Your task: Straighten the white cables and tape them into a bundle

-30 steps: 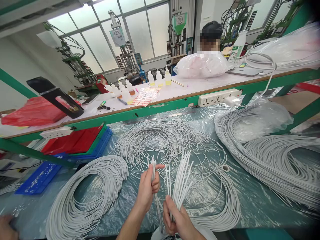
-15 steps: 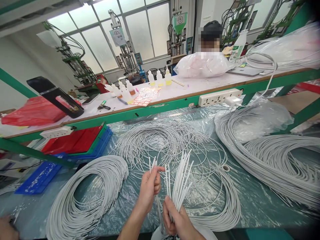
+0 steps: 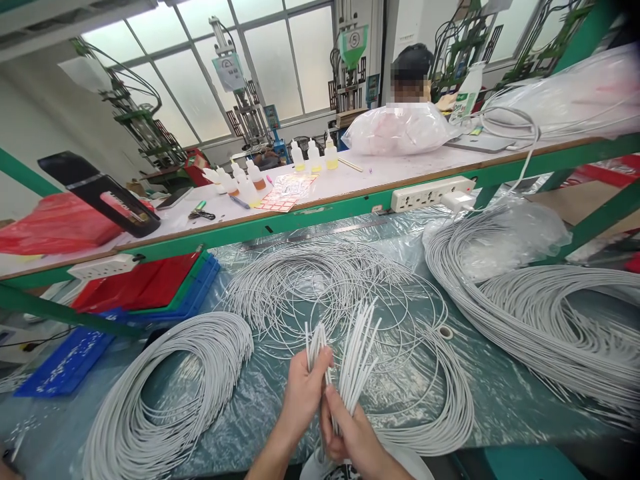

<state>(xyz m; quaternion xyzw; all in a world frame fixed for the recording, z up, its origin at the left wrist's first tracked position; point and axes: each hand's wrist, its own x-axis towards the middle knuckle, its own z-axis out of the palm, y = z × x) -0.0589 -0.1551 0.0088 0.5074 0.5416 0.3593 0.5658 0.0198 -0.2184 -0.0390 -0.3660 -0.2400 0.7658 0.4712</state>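
Near the front middle of the bench, my left hand is closed around a small bunch of white cables, ends pointing up. Just to its right, my right hand grips a larger bundle of white cables, whose ends fan out upward. The two hands nearly touch, and the lower lengths of both bunches are mostly hidden by them. Behind them lies a loose, tangled coil of the same cable. A neat cable coil rests to the left, and another curve of cables lies at right.
Large cable coils fill the bench's right side. Red, green and blue trays are stacked at left beside a blue tray. A green-edged shelf crosses behind, carrying a power strip, bottles and a black flask. A person sits beyond.
My left hand has moved right and closer to my right hand, and its bunch of cables looks thicker. Its index finger, stretched toward the right-hand cables before, is now curled in.
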